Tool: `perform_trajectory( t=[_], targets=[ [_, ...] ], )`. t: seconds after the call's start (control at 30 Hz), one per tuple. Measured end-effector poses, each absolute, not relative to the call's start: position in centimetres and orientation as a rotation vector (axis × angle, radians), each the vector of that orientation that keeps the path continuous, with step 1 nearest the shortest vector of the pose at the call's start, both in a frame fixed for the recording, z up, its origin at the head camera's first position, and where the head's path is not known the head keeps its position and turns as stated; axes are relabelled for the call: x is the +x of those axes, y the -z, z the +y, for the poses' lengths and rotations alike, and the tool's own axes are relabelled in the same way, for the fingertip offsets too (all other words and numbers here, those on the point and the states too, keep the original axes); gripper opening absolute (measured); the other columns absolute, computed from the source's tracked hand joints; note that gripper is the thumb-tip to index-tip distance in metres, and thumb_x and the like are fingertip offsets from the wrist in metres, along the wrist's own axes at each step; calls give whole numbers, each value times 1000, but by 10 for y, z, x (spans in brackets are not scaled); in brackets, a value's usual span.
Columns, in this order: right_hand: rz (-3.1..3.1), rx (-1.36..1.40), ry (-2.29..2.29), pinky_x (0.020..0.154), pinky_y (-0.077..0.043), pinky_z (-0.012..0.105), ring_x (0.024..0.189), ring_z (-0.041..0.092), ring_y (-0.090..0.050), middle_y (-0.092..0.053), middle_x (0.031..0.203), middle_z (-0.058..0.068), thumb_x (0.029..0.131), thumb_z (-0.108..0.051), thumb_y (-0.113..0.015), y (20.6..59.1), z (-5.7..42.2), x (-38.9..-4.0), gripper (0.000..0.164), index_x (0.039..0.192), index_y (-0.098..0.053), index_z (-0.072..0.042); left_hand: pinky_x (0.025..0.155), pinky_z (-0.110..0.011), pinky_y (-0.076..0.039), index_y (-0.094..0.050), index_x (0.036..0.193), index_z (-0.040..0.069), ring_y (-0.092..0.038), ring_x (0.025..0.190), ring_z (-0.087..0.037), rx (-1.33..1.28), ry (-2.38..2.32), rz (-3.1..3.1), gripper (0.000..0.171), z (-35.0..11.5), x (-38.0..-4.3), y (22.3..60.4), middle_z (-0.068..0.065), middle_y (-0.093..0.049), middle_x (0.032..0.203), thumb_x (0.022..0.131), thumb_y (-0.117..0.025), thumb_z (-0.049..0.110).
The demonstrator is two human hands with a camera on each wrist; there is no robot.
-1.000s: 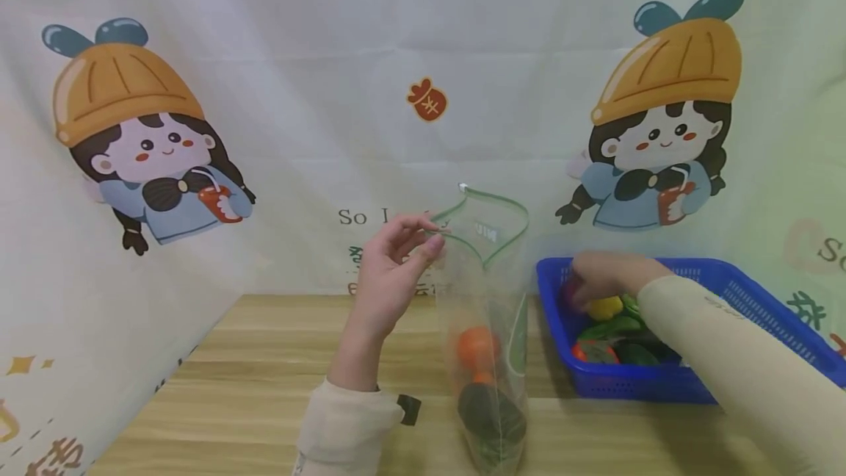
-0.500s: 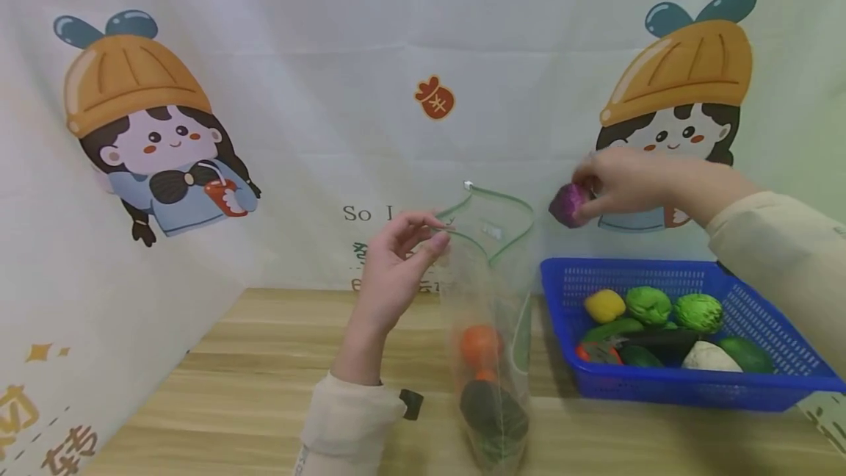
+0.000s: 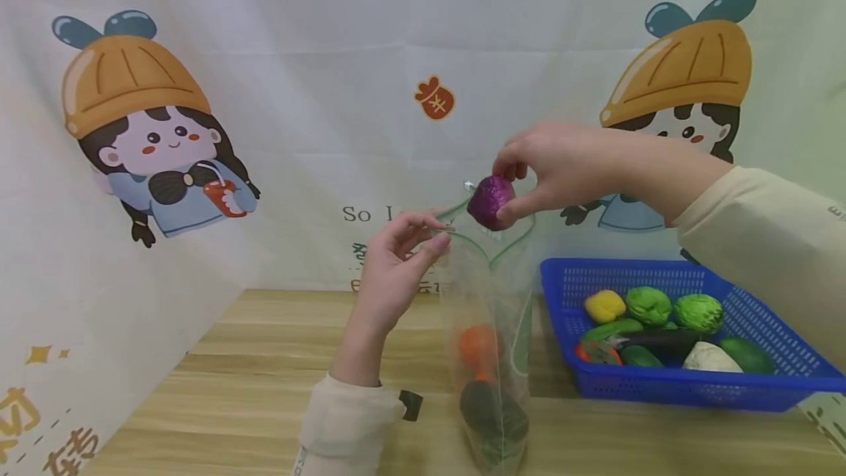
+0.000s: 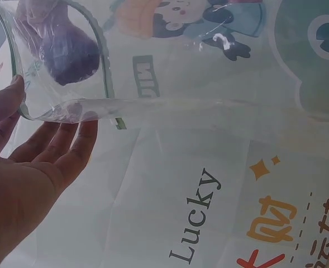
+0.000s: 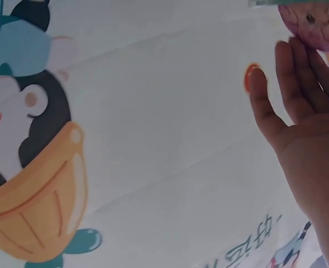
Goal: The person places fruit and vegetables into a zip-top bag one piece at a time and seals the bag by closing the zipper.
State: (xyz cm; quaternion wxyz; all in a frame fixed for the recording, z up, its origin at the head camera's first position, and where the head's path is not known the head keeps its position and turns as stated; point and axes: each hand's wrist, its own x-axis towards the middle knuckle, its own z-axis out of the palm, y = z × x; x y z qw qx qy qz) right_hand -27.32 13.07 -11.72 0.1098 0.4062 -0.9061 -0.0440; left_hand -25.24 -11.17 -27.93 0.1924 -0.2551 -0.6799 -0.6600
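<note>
At the mouth of an upright clear zip bag [image 3: 456,292], my left hand [image 3: 396,263] pinches the green-edged rim between thumb and fingers. Inside the bag sit an orange round vegetable [image 3: 480,344] and a dark rounded one [image 3: 492,410] at the bottom. My right hand [image 3: 562,160] holds a small crinkled purple cabbage [image 3: 489,203] by thumb and fingertips, right over the bag's opening. Through the clear film, the left wrist view shows the purple cabbage [image 4: 72,50] near the opening. The right wrist view has the fingertips against the cabbage [image 5: 315,25], partly cut off by the frame edge.
A blue plastic basket [image 3: 661,388] stands on the wooden table [image 3: 264,388] to the right. It holds a lemon [image 3: 604,306], green cabbages [image 3: 699,313], an eggplant [image 3: 664,344] and other vegetables. A printed cloth [image 3: 330,109] hangs behind.
My right hand has lifted the purple cabbage out of the blue basket and carried it left to the bag's mouth. The left hand keeps its grip on the rim.
</note>
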Motion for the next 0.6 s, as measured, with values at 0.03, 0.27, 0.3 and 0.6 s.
perform_trajectory(
  t=[0.03,0.27,0.3,0.6],
  targets=[
    [-2693,1210,142,97,-58,45,108,23,-65,-74,114,5,94,-46,-80,119,127,-272,48,125,-73,-10,98,-40,-64,-66,116,-2,-72,114,-8,-712,1852,-1909,16,-112,-253,279,-13,-65,146,102,-70,4],
    [-2734,1199,195,103,-57,50,116,26,-67,-71,126,9,101,-40,-73,124,122,-271,46,133,-68,-8,95,-32,-63,-66,117,0,-69,123,-13,-711,1844,-1928,16,-115,-253,278,-10,-67,144,102,-71,7],
    [-2732,1176,200,103,-57,51,117,27,-67,-71,127,9,102,-38,-72,125,123,-272,44,134,-67,-8,95,-31,-63,-66,117,0,-68,125,-14,-710,1837,-1931,17,-115,-252,278,-9,-67,144,102,-71,7],
    [-2793,1039,244,91,-60,51,100,29,-71,-76,109,14,102,-20,-69,159,164,-322,29,121,-72,1,94,-30,-62,-67,115,0,-65,136,-25,-704,1805,-1937,16,-119,-253,277,-10,-67,144,101,-72,7]
  ],
)
